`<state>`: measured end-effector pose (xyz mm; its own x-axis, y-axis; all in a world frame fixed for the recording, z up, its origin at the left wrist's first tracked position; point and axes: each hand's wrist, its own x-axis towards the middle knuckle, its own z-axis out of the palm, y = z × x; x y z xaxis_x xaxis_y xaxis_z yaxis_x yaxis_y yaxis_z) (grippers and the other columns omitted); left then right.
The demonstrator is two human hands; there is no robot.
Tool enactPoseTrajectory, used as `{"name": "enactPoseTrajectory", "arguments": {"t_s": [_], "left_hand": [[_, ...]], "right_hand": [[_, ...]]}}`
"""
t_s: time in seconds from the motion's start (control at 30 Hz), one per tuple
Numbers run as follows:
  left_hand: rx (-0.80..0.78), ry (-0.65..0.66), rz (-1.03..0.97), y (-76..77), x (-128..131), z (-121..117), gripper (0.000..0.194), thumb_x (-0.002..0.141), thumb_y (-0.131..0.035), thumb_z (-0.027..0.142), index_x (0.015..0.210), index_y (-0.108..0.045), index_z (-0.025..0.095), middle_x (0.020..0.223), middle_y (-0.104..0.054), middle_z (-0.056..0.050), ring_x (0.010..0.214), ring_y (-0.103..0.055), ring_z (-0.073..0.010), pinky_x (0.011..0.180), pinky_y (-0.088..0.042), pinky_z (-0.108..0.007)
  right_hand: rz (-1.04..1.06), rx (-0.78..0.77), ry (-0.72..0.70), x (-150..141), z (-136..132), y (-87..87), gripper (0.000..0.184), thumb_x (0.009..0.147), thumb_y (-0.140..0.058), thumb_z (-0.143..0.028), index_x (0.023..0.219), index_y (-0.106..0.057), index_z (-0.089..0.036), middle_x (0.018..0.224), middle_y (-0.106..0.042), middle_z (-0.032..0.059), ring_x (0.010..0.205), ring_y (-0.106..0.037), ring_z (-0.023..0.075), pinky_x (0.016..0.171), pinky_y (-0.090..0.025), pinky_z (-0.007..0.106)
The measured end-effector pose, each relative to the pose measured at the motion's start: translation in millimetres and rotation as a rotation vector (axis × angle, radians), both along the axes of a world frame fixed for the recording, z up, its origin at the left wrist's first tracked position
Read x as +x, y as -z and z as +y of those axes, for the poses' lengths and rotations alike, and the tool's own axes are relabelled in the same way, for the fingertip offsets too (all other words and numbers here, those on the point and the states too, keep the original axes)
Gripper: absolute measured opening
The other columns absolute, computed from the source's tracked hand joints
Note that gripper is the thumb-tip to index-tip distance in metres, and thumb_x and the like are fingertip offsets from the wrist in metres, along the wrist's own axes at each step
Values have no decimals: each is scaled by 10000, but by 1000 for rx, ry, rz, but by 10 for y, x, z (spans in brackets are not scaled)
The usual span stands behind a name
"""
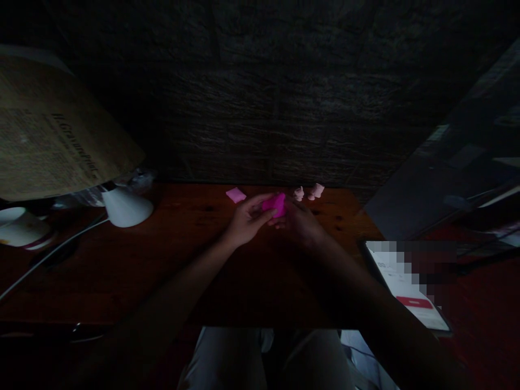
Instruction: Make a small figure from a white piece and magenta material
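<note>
Over the far part of the wooden table, both hands meet around a small, bright pink piece (pixel 274 206) that looks like folded paper; the dim light hides its exact kind. My left hand (pixel 247 221) grips it from the left, thumb lying across its front. My right hand (pixel 304 223) closes on its right side, its fingers partly in shadow. Just left of the hands lies a flat pink square (pixel 236 195). Beyond my right hand sit a small pale pink shape (pixel 299 193) and a larger pale pink shape (pixel 317 190), both too small to name.
The wooden table (pixel 187 260) meets a dark brick-patterned wall (pixel 260 108). At left are a printed brown paper bag (pixel 60 124), a white cone-shaped object (pixel 127 207) with a cable, and a paper cup (pixel 20 227). A lit-screen device (pixel 406 287) rests at the right edge.
</note>
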<state>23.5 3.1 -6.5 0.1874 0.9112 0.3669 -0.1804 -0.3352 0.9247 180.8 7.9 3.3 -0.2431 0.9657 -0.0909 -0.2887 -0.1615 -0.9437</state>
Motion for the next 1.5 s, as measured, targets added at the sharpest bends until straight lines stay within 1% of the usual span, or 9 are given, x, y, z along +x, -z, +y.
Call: {"name": "enactPoseTrajectory", "arguments": {"t_s": [0.13, 0.23, 0.33, 0.43, 0.53, 0.73, 0.9, 1.13, 1.5], "left_hand": [[-34, 59, -16, -38, 9, -22, 356, 765, -845, 331, 1086, -765, 200, 1319, -716, -114, 1246, -648, -257, 1085, -477, -390], [-162, 30, -163, -29, 67, -17, 377, 839, -782, 430, 1143, -734, 212, 1323, -704, -102, 1207, -653, -234, 990, -517, -344], [-310, 16, -321, -7, 167, -26, 409, 887, -715, 520, 1158, -684, 214, 1149, -734, -75, 858, -691, -150, 649, -516, -230], [-360, 51, -313, -5, 260, -73, 415, 852, -751, 533, 1083, -674, 197, 813, -674, 8, 520, -537, -78, 423, -370, -194], [-376, 29, -328, -18, 294, -119, 410, 853, -758, 503, 1119, -666, 205, 766, -641, 29, 505, -539, -79, 408, -370, -193], [-353, -53, -297, -17, 246, -110, 364, 881, -713, 526, 1039, -689, 199, 701, -636, 28, 449, -487, -74, 395, -344, -206], [-367, 7, -303, -26, 240, -102, 423, 883, -676, 614, 921, -697, 193, 626, -584, 33, 490, -495, -88, 468, -386, -213], [-394, 94, -320, -58, 231, -113, 427, 822, -772, 557, 741, -645, 158, 634, -602, 23, 518, -515, -79, 511, -397, -231], [-425, 180, -422, -59, 130, -57, 377, 743, -858, 504, 817, -702, 169, 724, -648, 11, 632, -583, -106, 571, -452, -238]], "right_hand": [[-39, -9, -12, -16, -8, 12, 579, 915, -493, -766, 959, -657, -213, 721, -731, 39, 534, -675, 143, 498, -499, 241], [-97, 83, 56, -68, -52, 21, 602, 856, -568, -787, 1014, -662, -213, 760, -736, 42, 536, -666, 141, 488, -478, 242], [-207, 197, 111, -128, -104, 41, 607, 867, -574, -767, 1091, -653, -207, 759, -720, 36, 495, -626, 133, 461, -452, 250], [-322, 305, 204, -163, -141, 69, 573, 913, -528, -742, 1089, -649, -209, 728, -685, 19, 479, -591, 129, 439, -429, 255], [-346, 345, 262, -178, -174, 82, 551, 939, -491, -737, 1082, -638, -226, 671, -639, -1, 445, -548, 124, 404, -399, 256], [-274, 352, 160, -219, -231, 56, 608, 923, -475, -768, 1221, -616, -257, 804, -694, 23, 514, -595, 136, 451, -462, 269], [-236, 361, 182, -198, -188, 42, 564, 886, -600, -710, 1206, -629, -247, 888, -711, 37, 593, -633, 140, 466, -464, 258], [-244, 337, 172, -129, -148, 25, 554, 878, -589, -738, 1078, -666, -226, 603, -607, -29, 470, -569, 128, 409, -404, 234], [-205, 379, 129, -123, -127, 22, 486, 848, -690, -663, 1104, -692, -250, 846, -710, 13, 587, -615, 123, 507, -491, 254]]}}
